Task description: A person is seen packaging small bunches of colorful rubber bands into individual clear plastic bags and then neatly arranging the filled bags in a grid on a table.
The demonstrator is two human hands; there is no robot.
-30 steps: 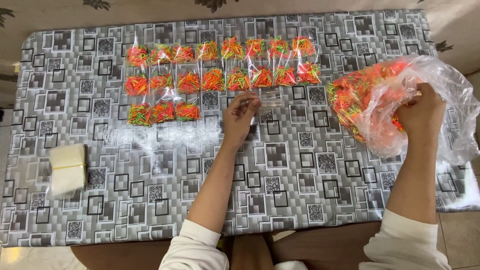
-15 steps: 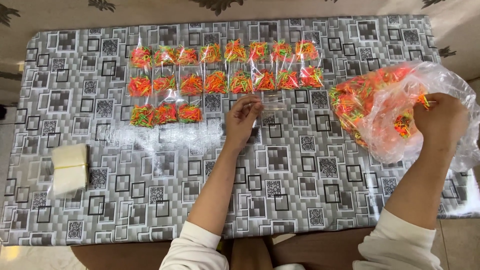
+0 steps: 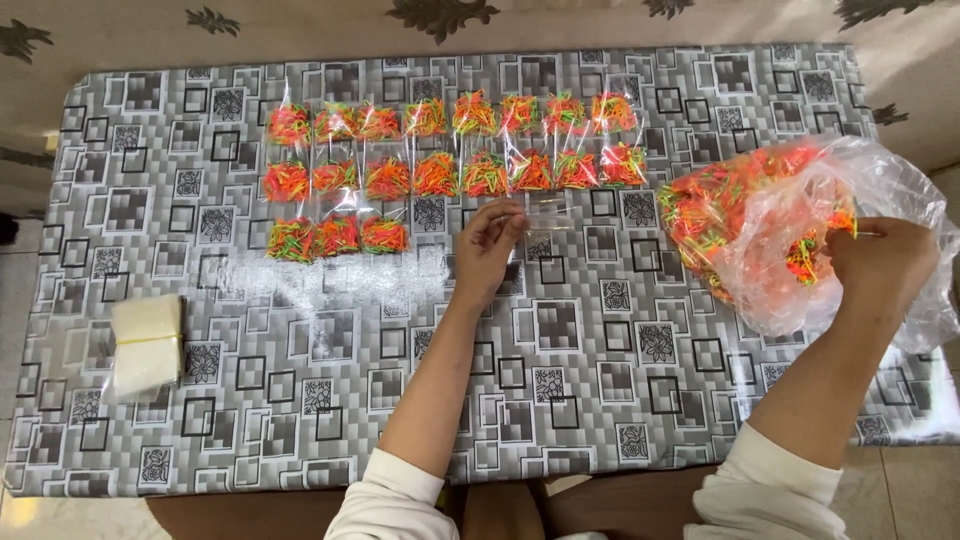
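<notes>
Two hands, two bags

Left hand (image 3: 487,250) mid-frame pinches an empty clear sachet (image 3: 540,212). Right hand (image 3: 882,268) at right edge, fingers pinched inside big clear bag (image 3: 790,225) of orange-green bands. Filled sachets (image 3: 450,170) in rows upper left; banded stack of sachets (image 3: 146,343) lower left.

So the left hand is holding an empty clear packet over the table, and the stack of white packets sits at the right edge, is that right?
Not quite. In the head view the stack of white packets lies near the table's left edge, not the right. The left hand does hold an empty clear packet over the table.
</notes>
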